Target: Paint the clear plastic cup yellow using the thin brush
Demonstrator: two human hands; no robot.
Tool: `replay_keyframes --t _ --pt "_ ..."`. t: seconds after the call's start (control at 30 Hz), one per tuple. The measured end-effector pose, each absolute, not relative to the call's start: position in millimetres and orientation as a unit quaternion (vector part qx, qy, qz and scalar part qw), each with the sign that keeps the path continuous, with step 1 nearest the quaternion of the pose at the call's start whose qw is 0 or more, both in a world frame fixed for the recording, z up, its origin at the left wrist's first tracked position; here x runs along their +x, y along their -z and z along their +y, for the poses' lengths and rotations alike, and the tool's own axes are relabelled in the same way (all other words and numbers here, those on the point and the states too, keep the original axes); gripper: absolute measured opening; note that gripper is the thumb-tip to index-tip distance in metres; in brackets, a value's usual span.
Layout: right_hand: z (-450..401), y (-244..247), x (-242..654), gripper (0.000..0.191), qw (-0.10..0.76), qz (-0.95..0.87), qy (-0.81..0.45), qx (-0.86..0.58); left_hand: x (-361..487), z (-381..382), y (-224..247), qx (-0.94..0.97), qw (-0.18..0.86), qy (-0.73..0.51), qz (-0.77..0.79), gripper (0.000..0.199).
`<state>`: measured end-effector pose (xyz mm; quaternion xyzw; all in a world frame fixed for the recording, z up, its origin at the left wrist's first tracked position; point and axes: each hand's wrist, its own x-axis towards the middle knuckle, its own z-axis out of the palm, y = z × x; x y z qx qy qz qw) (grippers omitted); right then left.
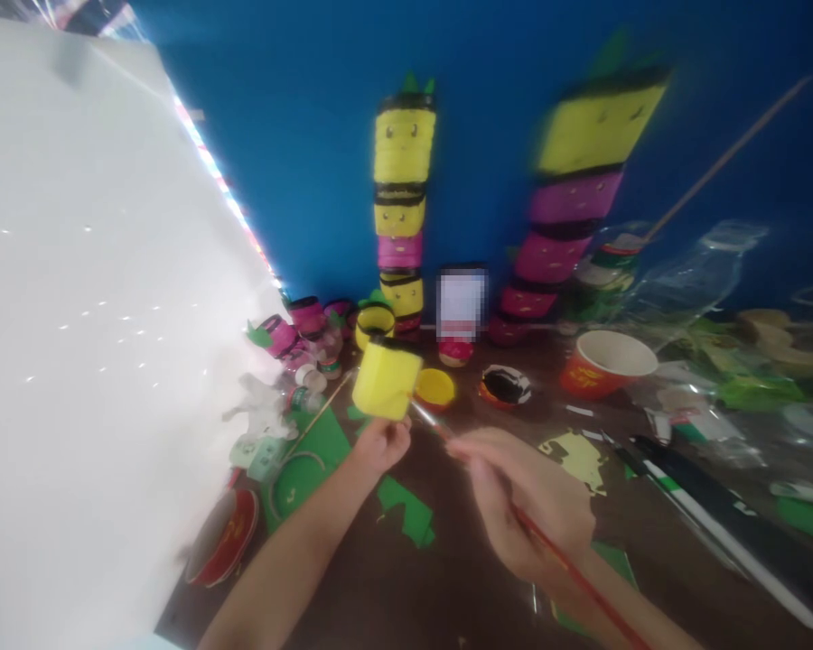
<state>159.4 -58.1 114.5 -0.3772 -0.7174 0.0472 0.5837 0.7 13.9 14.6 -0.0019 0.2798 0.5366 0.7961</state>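
Observation:
My left hand (384,444) is closed on the lower edge of a yellow cup (386,381) with a dark rim, raised over the table. In my right hand (521,496) is a long red paintbrush (561,555), pinched near its metal end. Its tip touches or nearly touches the cup's right side; blur hides the exact contact. Just beyond the brush tip sits a round container of yellow paint (434,387). A container of black paint (505,386) stands to its right.
Yellow and magenta stacked cups (399,217) stand against the blue wall, with another stack (559,212) rightward. A red-orange paper cup (606,363), clear bottle (705,271) and black-handled tools lie right. Green paper scraps (406,510) and a red cup (223,537) are left and front.

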Motion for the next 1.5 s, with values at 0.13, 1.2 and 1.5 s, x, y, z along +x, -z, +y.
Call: replay_keyframes --t 0.13,1.2,1.5 --pt "-59 -113 158 0.024 0.593 -0.714 -0.045 -0.37 2 13 -22 -0.039 0.795 -0.527 0.297 0.021" --pt "-59 -115 163 0.021 0.534 -0.771 -0.093 -0.335 5 13 -29 -0.076 0.783 -0.532 0.313 0.021" --pt "-57 -114 163 0.026 0.573 -0.732 -0.044 -0.365 7 12 -36 -0.049 0.78 -0.521 0.342 0.03"
